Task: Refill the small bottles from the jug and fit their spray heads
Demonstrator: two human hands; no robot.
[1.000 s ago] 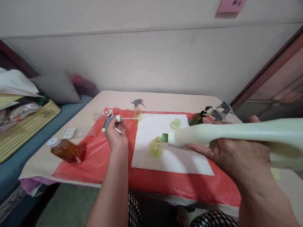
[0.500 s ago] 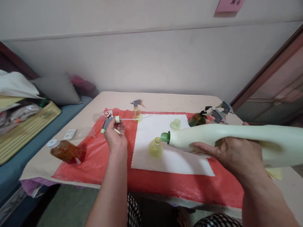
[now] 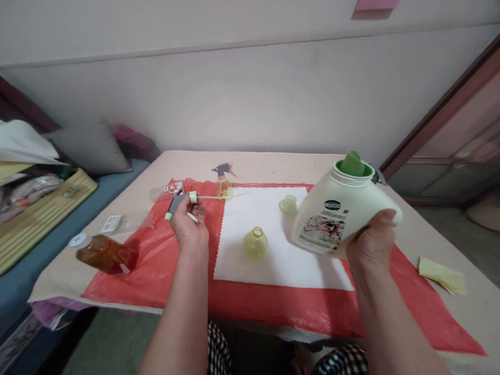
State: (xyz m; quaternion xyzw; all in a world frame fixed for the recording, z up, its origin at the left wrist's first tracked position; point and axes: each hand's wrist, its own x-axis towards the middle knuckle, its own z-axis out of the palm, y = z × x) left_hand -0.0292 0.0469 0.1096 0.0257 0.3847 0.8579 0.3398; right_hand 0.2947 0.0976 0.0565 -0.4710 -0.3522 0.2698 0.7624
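My right hand point(image 3: 375, 238) grips a large pale green jug point(image 3: 341, 211) with a green spout, held nearly upright above the right side of the white sheet point(image 3: 272, 236). My left hand point(image 3: 188, 225) holds a grey spray head point(image 3: 180, 202) with a long thin tube over the red mat point(image 3: 154, 256). A small empty yellow bottle point(image 3: 255, 243) stands on the white sheet between my hands. A pale green cap point(image 3: 288, 203) lies farther back on the sheet.
A small spray bottle point(image 3: 223, 183) stands at the back of the mat. An amber bottle point(image 3: 102, 255) lies on its side at the table's left edge. Yellow sponges point(image 3: 441, 274) lie at the right. A bed with pillows point(image 3: 88, 149) adjoins the table on the left.
My right hand has swung the jug from lying level, spout pointing left at the yellow bottle, up to nearly upright and drawn it back right. My left hand has barely moved.
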